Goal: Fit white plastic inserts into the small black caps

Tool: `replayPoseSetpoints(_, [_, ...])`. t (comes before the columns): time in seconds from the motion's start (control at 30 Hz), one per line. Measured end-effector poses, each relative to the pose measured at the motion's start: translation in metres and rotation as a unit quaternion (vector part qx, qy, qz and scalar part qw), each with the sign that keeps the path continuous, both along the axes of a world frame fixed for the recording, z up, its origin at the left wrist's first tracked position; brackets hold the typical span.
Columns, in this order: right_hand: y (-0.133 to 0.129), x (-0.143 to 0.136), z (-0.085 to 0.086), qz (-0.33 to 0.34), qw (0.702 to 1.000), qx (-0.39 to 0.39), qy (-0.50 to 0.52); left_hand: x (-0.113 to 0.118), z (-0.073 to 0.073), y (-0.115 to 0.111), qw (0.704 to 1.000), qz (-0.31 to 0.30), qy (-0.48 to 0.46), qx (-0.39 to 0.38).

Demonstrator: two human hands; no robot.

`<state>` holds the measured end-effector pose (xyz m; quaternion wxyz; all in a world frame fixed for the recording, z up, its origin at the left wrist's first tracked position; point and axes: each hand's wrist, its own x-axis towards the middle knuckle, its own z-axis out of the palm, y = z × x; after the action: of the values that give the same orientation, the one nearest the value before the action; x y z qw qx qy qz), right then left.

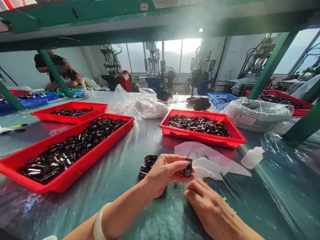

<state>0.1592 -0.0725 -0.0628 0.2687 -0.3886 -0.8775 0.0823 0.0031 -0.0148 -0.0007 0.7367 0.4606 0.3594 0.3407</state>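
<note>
Between the thumb and fingers of my left hand [161,171] is a small glossy black part [188,167], held upright above the table. My right hand [210,206] sits just below and to the right of it, its fingers curled together; whatever they may hold is hidden. Several similar black parts [150,161] lie in a small heap behind my left hand, which partly covers them. A thin white sheet [191,150] and a crumpled white cloth [208,168] lie beyond both hands. Close to the cloth is a thin metal tool [229,188], and a small white bottle [252,157] rests farther right.
Red trays [125,128] of black parts stand at left, another red tray [200,136] ahead. A wrapped coil of tubing [255,115] is at right. Plastic bags [151,108] lie mid-table. Green shelf posts [273,65] frame the table; a person [60,70] sits far left.
</note>
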Motion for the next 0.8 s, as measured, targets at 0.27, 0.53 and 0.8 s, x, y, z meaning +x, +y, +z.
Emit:
replayPoseSetpoints(0.27, [0.000,0.026,0.024,-0.057,0.980,-0.087,0.168,0.002,-0.005,-0.004,0.998,-0.062,0.014,0.011])
replayPoseSetpoints(0.53, [0.003,0.039,0.031,-0.115,0.917,-0.184,0.334,0.008,-0.010,-0.011,0.996,-0.088,0.004,-0.014])
replayPoseSetpoints(0.8, [-0.001,0.031,0.043,-0.177,0.829,-0.222,0.481,0.013,-0.017,-0.017,0.996,-0.059,0.037,0.052])
